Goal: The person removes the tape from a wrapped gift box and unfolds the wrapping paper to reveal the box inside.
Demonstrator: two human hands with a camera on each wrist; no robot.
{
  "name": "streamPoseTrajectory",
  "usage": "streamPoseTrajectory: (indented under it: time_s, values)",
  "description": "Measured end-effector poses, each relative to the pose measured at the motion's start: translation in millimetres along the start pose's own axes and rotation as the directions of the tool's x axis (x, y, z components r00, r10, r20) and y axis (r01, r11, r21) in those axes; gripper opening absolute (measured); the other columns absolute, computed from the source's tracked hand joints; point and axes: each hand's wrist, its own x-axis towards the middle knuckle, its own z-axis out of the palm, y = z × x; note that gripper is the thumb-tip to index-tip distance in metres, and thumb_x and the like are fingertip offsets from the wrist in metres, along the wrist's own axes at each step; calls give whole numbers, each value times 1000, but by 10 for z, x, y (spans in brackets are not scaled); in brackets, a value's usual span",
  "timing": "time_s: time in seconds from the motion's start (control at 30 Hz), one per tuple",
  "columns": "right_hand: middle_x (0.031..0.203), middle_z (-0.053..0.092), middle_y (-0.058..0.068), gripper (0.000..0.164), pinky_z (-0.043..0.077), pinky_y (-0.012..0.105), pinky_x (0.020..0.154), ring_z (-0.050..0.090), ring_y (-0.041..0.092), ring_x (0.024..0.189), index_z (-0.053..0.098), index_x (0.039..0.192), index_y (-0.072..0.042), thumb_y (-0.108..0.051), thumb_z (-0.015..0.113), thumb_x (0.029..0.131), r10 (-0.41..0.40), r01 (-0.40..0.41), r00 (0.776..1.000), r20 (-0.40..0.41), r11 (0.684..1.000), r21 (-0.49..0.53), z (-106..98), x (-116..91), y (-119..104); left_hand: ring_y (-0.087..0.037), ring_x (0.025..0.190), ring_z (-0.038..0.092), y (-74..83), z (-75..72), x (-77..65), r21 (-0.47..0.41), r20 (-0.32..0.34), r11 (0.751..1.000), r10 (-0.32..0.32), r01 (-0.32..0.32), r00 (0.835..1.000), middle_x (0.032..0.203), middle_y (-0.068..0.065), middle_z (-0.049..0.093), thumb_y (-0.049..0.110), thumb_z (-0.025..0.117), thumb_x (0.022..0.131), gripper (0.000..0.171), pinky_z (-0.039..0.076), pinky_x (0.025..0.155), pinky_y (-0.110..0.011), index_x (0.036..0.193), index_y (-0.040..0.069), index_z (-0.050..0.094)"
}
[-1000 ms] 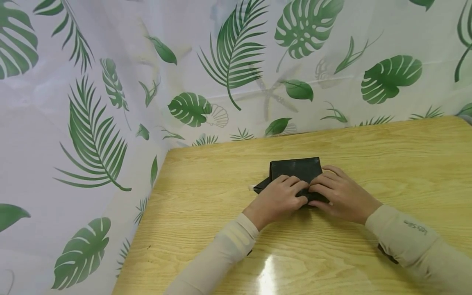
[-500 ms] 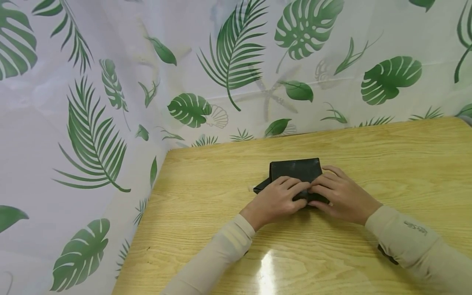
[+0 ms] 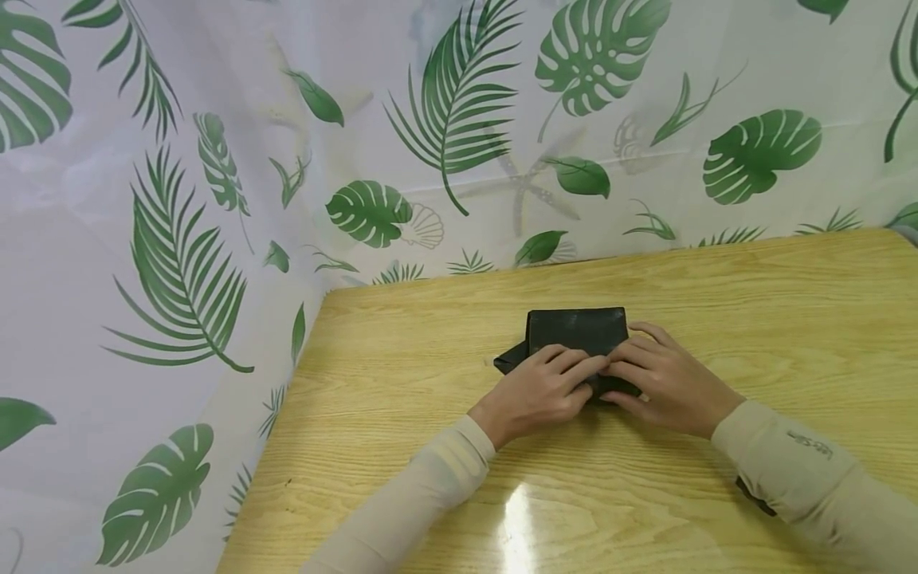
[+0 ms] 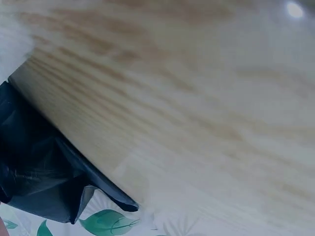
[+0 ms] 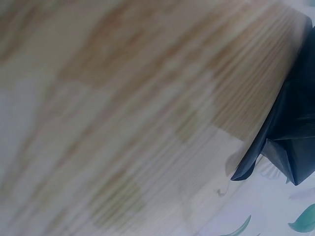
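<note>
A black folded sheet (image 3: pixel 576 328), paper-like and slightly shiny, lies on the wooden table. From its left side sticks out a pointed flap (image 3: pixel 509 359). My left hand (image 3: pixel 541 392) pinches the sheet's near edge, its index finger stretched towards the other hand. Opposite it, my right hand (image 3: pixel 663 384) grips the near right part, fingers on top and thumb at the front. The fingertips of both hands almost meet and cover the front edge. Creased folds of the black sheet (image 4: pixel 44 162) show in the left wrist view, and its raised edge (image 5: pixel 275 115) in the right wrist view.
The light wooden table (image 3: pixel 387 367) extends around the hands. Behind and to the left hangs a white curtain (image 3: pixel 459 231) printed with green leaves. A dark piece (image 3: pixel 755 496) shows under the right sleeve.
The left fingers shift slightly along the near edge, the index finger stretching towards the right hand. The black sheet has moved slightly right. The right hand stays nearly still.
</note>
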Motion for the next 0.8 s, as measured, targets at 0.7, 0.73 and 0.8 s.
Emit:
streamPoseTrajectory:
  time_s: [0.7,0.73,0.8]
  values:
    - [94,70,4,61,39,58,103,65,23,89,74,96,-7,-54,37,107,9,-9,1000,-5,1000,4,28,-19,20,-13,101,67,-51,54,-60,-39,-134,999,8,-13,991,142,-8,58,17,56,106,22,55,82,-22,99,22,77]
    - [94,70,4,61,39,58,103,66,23,89,74,96,-7,-54,37,107,10,-10,1000,-5,1000,3,26,-21,17,-13,102,66,-49,54,-63,-40,-129,999,11,-16,992,142,-8,58,17,56,106,22,55,83,-22,99,22,76]
    - [94,70,4,61,39,59,103,66,23,88,75,96,-7,-54,37,107,9,-9,1000,-10,1000,5,22,-22,8,-12,103,66,-41,51,-65,-39,-117,999,9,-14,993,143,-8,57,15,55,106,23,55,84,-23,100,23,76]
